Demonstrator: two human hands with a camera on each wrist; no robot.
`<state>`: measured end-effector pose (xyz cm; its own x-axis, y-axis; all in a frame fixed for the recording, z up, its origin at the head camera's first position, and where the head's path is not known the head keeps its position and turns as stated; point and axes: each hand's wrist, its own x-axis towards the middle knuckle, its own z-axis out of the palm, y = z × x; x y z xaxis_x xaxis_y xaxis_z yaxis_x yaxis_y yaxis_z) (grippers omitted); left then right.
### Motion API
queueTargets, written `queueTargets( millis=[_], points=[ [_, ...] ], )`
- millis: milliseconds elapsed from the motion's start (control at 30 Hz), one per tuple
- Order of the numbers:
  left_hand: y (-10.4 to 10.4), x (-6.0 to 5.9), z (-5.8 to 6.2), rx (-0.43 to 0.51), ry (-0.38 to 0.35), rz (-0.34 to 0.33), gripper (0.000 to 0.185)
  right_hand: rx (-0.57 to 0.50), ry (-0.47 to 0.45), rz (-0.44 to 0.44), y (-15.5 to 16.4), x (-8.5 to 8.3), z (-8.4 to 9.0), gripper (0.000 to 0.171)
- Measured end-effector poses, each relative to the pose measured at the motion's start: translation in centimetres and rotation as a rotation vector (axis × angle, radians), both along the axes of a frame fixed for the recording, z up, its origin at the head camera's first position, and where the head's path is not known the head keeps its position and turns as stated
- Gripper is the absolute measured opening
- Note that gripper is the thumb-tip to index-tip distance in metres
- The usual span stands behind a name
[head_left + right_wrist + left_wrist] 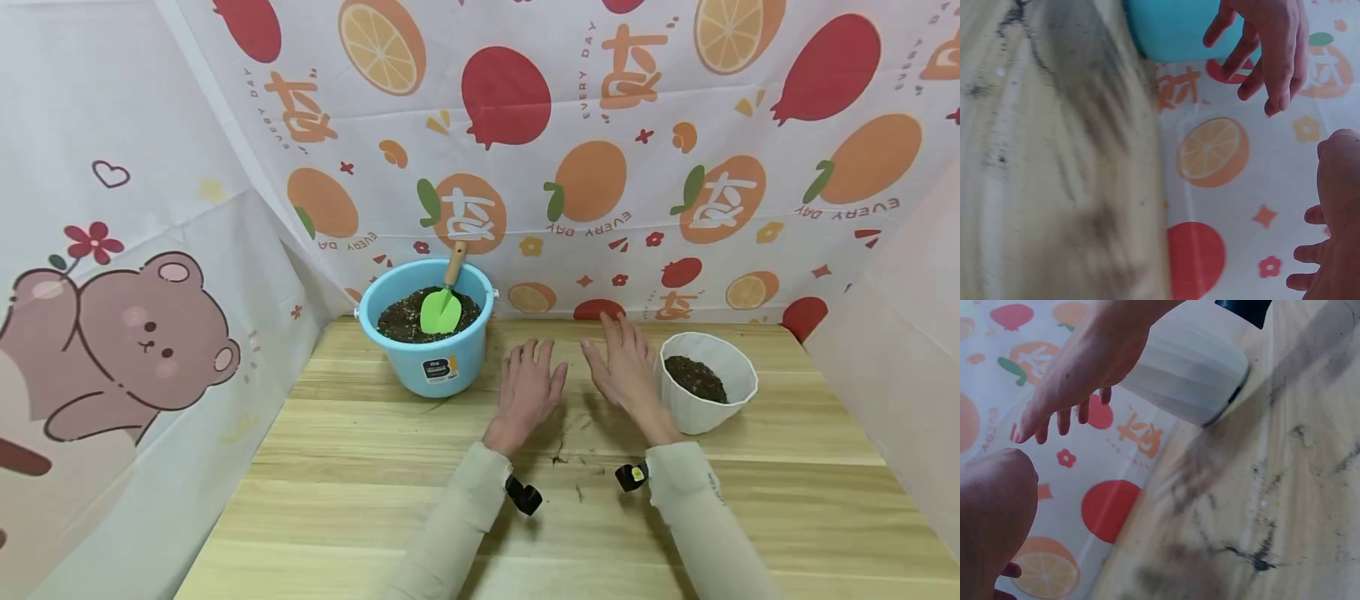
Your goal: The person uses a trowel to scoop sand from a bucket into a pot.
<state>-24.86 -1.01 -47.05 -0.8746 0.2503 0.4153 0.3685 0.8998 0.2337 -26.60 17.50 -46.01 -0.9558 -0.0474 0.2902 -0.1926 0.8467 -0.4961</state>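
Both hands hover over the middle of the wooden table, palms down and holding nothing. My left hand [529, 387] has its fingers spread loosely, to the right of a light blue bucket [438, 362]. Dark soil [397, 321] fills part of the bucket, and a green trowel [441, 311] with a wooden handle leans in it. My right hand [626, 367] stretches its fingers toward the back, just left of a white ribbed pot [693, 414]. Inside that pot lies dark soil [696, 379]. In the right wrist view, the left hand [1272, 44] appears near the bucket [1172, 31].
Dark soil smears [1260, 559] mark the wooden table [360, 492] between the forearms. A fruit-print cloth [540, 183] hangs along the back edge, and a bear-print cloth [150, 333] hangs at the left. Each wrist wears a small black camera [523, 495].
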Motion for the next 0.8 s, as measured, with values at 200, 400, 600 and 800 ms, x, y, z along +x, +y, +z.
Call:
queueTargets(
  millis=[200,400,600,800],
  points=[
    [0.0,0.1,1.7,0.059,0.135,-0.052,0.041,0.008,0.066,0.009,0.8,0.3,2.3,0.07],
    [-0.1,0.1,3.4,0.059,0.167,-0.081,0.042,0.004,0.091,0.038,1.9,1.2,4.8,0.068],
    [-0.3,0.2,4.6,0.075,0.189,-0.097,0.04,0.007,0.074,0.049,3.0,2.0,6.6,0.07],
    [-0.7,0.5,5.6,0.077,0.173,-0.117,0.041,0.002,0.087,0.055,4.5,2.9,7.5,0.07]
  ],
)
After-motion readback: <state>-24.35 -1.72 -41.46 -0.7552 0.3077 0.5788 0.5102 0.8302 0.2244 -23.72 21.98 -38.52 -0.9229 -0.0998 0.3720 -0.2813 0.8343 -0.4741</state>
